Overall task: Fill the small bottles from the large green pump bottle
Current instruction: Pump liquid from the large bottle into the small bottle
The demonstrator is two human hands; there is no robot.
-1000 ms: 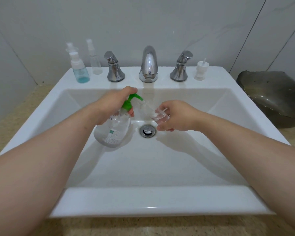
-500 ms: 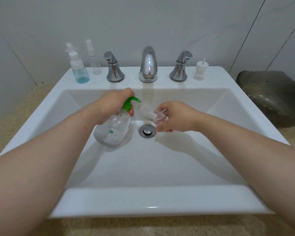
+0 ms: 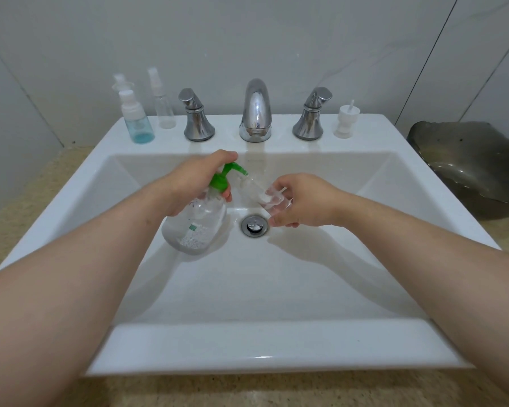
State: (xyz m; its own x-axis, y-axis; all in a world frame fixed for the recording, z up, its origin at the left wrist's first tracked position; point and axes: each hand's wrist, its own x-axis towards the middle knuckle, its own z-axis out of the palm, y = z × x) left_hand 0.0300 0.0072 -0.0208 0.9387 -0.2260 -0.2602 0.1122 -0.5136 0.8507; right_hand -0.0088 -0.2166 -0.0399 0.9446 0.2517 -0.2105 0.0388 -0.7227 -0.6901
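Over the sink (image 3: 247,342) basin, so spills land near the drain (image 3: 254,225), my left grip (image 3: 194,183) is closed round the neck of the large green pump bottle (image 3: 197,224), forefinger over the pump head, I'd say ready to press. My right grip (image 3: 303,201) pinches the small clear bottle (image 3: 265,195), tilted mouth-up to the green spout. Its likely cap (image 3: 346,121) waits on the back ledge; farther left stand a blue-filled bottle (image 3: 137,121) and a clear spray bottle (image 3: 163,107)

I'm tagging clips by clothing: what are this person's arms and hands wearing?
Nothing that shows. The left hand and right hand are ungloved, with no ring, watch or bracelet in view. The left forearm and right forearm are bare to the frame's edge; no sleeve shows.
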